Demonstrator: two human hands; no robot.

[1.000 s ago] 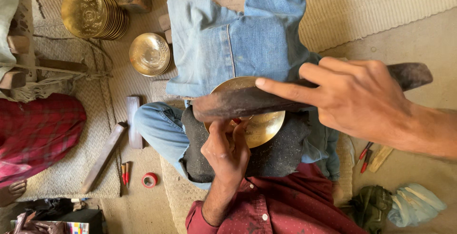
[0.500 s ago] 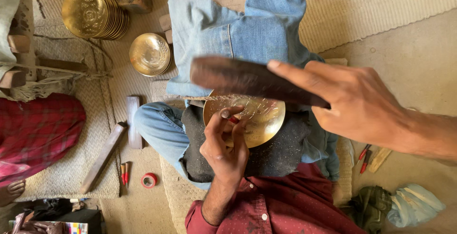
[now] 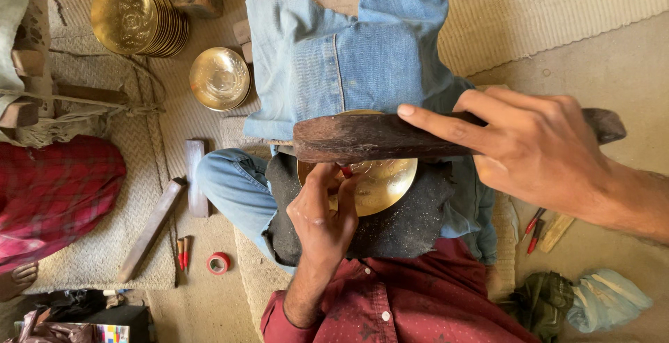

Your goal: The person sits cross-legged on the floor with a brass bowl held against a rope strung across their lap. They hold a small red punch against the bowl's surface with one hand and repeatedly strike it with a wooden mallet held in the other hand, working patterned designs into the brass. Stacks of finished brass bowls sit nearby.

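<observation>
The right hand (image 3: pixel 550 151) grips a heavy, stiff wooden mallet (image 3: pixel 376 137) by its handle. The left hand (image 3: pixel 324 210) pinches a thin punch (image 3: pixel 346 171) against the brass plate (image 3: pixel 380 184) on the lap; it likely dents easily.

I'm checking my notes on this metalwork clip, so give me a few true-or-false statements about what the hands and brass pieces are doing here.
1. The right hand grips a dark wooden block. True.
2. The left hand holds a small tool against a brass plate on the lap. True.
3. The roll of red tape sits on the brass plate. False: it lies on the floor.
4. The stack of brass plates lies on the lap. False: it is on the mat at upper left.
5. A lone brass bowl rests beside the stack. True.
</observation>
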